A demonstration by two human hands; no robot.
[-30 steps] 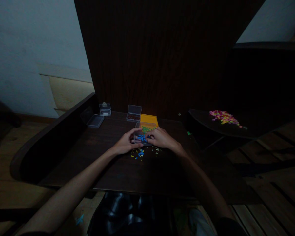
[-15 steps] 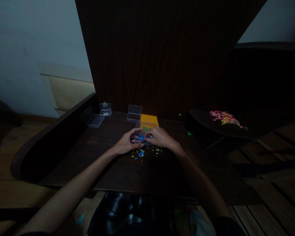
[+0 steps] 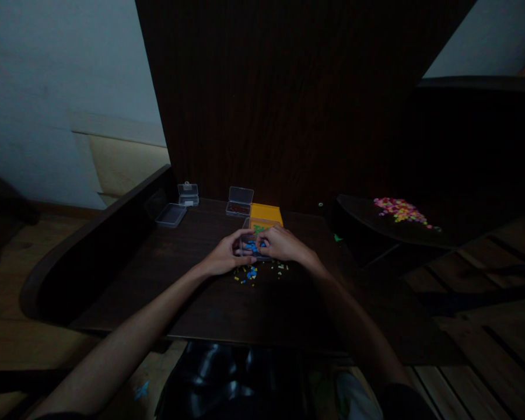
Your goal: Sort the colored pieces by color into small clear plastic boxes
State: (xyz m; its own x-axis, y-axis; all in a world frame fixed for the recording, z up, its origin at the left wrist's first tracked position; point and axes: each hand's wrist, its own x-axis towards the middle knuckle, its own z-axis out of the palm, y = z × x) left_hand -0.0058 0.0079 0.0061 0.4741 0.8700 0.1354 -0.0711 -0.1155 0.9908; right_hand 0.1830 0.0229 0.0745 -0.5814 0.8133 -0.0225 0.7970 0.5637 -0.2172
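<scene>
Around the left side of a clear plastic box (image 3: 269, 257) curls my left hand (image 3: 224, 254), thumb along its near edge and fingers behind. Blue small pieces (image 3: 252, 247) lie inside that box. My right hand (image 3: 280, 242) is over the box's right part with thumb and fingertips pinched together; what they hold, if anything, is too small to make out. Just behind stands an orange box (image 3: 266, 212) with green pieces (image 3: 259, 228) in front of its lid. Loose blue and yellow pieces (image 3: 250, 273) and pale bits (image 3: 280, 267) are scattered on the dark table before the hands.
A clear box with dark red pieces (image 3: 239, 209) stands open at the back. Further left are an open clear box (image 3: 171, 216) and a smaller one (image 3: 188, 195). Pink and yellow pieces (image 3: 402, 210) are heaped on a dark surface at right. A raised wooden side (image 3: 96, 239) bounds the left.
The clear box's raised far edge has tipped slightly, and less of the green pieces shows. My right fingertips have shifted a little over the box; my left hand keeps its hold.
</scene>
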